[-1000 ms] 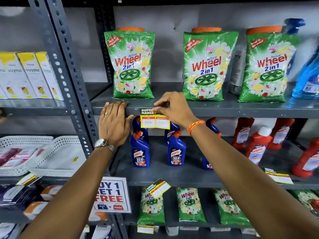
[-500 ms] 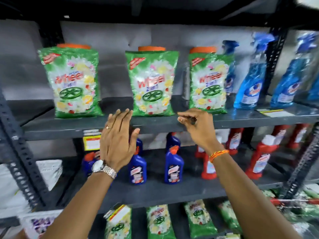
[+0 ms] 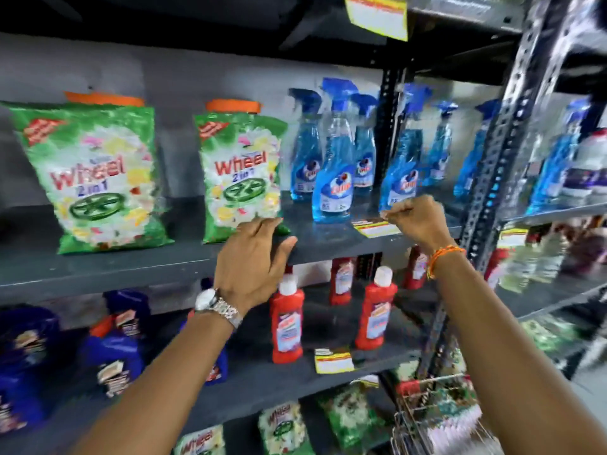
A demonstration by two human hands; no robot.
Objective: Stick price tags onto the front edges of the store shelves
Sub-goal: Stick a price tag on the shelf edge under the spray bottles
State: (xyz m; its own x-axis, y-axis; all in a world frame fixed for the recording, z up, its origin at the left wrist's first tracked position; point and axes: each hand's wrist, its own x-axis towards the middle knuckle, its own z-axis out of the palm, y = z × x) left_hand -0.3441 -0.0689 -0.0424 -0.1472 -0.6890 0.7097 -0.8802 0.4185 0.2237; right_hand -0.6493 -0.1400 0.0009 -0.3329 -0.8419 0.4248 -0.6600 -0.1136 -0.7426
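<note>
**On the shelf top, a tag at the right fingertips**

Up on the grey shelf (image 3: 328, 244), lying flat, not stuck to the front edge: a yellow-and-white tag (image 3: 376, 227), just in front of the blue spray bottles (image 3: 333, 178). Directly at its right end, the right hand (image 3: 418, 221), curled, thumb and forefinger drawn together into a pinch. Fingertips (image 3: 387, 214) touching or just over the tag's far right corner; whether actually clamped on the paper, cannot tell through the blur. Orange thread band (image 3: 443, 257) around that wrist.

Further left, the left hand (image 3: 256, 257), palm down, fingers together and extended, draped over the shelf's front edge, thumb hooked against the lip. Nothing gripped. Well apart from the tag, near the foot of the right-hand green Wheel bag (image 3: 239, 178). Silver watch (image 3: 218, 307) on that wrist. Second Wheel bag (image 3: 92, 178) standing further left on the same shelf.

One level down, red bottles (image 3: 285, 323) upright, and another loose tag (image 3: 333, 360) lying on that lower shelf between and in front of them, near its front edge. Dark blue bottles (image 3: 111, 349) to the left there. High at the top of the frame, one more yellow tag (image 3: 377, 14) hanging from an upper shelf edge.
</note>
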